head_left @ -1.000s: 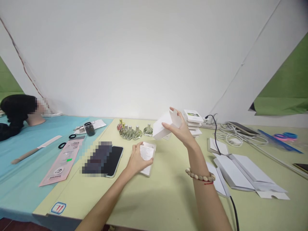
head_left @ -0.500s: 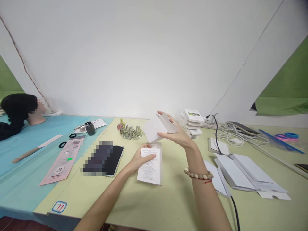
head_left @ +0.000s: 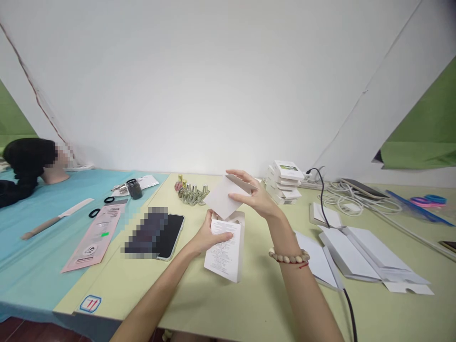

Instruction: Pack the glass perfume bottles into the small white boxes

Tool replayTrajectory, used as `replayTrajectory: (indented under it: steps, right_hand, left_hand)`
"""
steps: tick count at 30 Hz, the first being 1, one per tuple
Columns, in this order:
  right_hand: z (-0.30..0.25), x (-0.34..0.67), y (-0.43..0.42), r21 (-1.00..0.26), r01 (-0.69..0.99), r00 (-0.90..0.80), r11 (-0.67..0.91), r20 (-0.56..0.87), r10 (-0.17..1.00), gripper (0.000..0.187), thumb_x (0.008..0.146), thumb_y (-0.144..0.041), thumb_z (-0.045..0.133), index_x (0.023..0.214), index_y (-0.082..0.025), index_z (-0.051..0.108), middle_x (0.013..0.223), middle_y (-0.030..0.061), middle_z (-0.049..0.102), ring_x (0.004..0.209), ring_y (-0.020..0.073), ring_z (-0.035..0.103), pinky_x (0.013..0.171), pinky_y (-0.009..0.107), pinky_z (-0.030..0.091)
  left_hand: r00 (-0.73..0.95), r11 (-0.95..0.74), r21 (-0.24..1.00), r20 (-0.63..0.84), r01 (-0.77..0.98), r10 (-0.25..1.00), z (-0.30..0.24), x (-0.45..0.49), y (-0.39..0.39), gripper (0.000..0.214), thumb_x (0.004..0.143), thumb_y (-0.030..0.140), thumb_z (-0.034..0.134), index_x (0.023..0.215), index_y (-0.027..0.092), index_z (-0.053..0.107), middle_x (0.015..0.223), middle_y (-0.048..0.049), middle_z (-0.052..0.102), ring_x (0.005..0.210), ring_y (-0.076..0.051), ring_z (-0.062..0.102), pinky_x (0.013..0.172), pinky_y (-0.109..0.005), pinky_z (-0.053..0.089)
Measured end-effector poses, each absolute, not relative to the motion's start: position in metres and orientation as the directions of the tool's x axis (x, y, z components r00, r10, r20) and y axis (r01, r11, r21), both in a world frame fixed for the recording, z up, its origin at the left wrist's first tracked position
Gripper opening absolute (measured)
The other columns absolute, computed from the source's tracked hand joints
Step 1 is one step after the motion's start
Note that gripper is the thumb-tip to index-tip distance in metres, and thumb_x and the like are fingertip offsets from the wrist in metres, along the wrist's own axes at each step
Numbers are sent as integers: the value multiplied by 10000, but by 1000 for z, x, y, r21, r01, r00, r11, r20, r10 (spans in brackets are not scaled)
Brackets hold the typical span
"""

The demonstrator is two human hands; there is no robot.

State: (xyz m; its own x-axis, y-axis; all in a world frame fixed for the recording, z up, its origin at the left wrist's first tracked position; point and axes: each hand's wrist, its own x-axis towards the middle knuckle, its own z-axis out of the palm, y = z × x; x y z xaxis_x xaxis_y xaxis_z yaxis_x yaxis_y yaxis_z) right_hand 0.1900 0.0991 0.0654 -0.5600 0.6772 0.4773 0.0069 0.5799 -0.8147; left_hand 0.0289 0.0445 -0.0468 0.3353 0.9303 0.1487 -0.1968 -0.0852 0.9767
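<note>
My left hand (head_left: 207, 239) is closed around a small white paper box (head_left: 223, 259), its thumb lying across the printed face. Dense small text covers that face, and the box's upper end looks open. Above it, my right hand (head_left: 259, 198) grips a plain white folded card piece (head_left: 225, 195) between thumb and fingers. The card is tilted, its lower corner close to the top of the box; whether they touch I cannot tell. A beaded bracelet (head_left: 289, 257) circles my right wrist.
Several perfume-like bottles (head_left: 192, 195) stand behind my hands. Stacked white boxes (head_left: 285, 183) are at the back right, folded white cartons (head_left: 349, 254) at the right beside a black cable (head_left: 351, 313). A phone (head_left: 171, 237) lies left, near a pink packet (head_left: 94, 242) and a knife (head_left: 59, 218).
The white card in my right hand has moved slightly left and down and turned its flat face more toward me. The printed box has tilted a little, its lower right corner lower.
</note>
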Motion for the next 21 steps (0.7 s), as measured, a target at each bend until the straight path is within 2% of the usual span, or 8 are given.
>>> replayTrajectory:
  steps: [2,6,12,15,18,21]
  right_hand:
    - [63,188,101,-799,22,-570,601,483,664,431,743,-307,605,1154,-240,497,1219,46,444,1066,181,478,835,280,462]
    - [63,190,101,-775,56,-594,630,481,644,383,745,-287,598,1116,-225,533,1207,54,465,1119,197,451,884,319,447]
    - [68,200,100,-760,109,-635,640,442,633,387,724,-181,577,1108,-217,546,1199,56,478,1134,207,443,891,334,450]
    - [71,201,99,-739,140,-656,659,429,621,396,704,-138,574,1091,-220,559,1174,46,497,1110,200,461,905,340,442]
    - [72,199,97,-735,137,-674,665,423,606,391,699,-113,568,1072,-227,566,1151,34,512,1085,183,476,903,326,442]
    - [73,199,97,-733,138,-670,666,426,608,389,694,-109,571,1064,-228,574,1151,32,513,1086,182,474,900,321,441]
  left_hand:
    - [313,-112,974,171,-196,934,-48,28,46,802,688,360,704,1248,187,157,1209,-104,346,1054,-140,448,845,-211,448]
    - [266,-141,968,195,-207,944,-47,28,46,844,675,350,713,1255,209,117,1208,-104,352,1044,-143,461,845,-229,456]
    - [123,-225,958,248,-177,961,-46,32,45,690,661,359,708,1072,163,190,1056,-80,444,823,-120,538,676,-191,474]
    - [72,-293,953,299,-80,952,-49,32,47,663,661,377,703,1014,151,190,962,-49,470,727,-102,534,596,-152,446]
    - [37,-346,937,345,39,938,-58,30,51,657,678,409,691,1015,146,193,890,-29,481,713,-92,523,580,-131,420]
    - [-37,-407,878,429,253,902,-67,26,54,672,663,461,696,1033,140,235,896,-27,474,721,-78,496,584,-116,378]
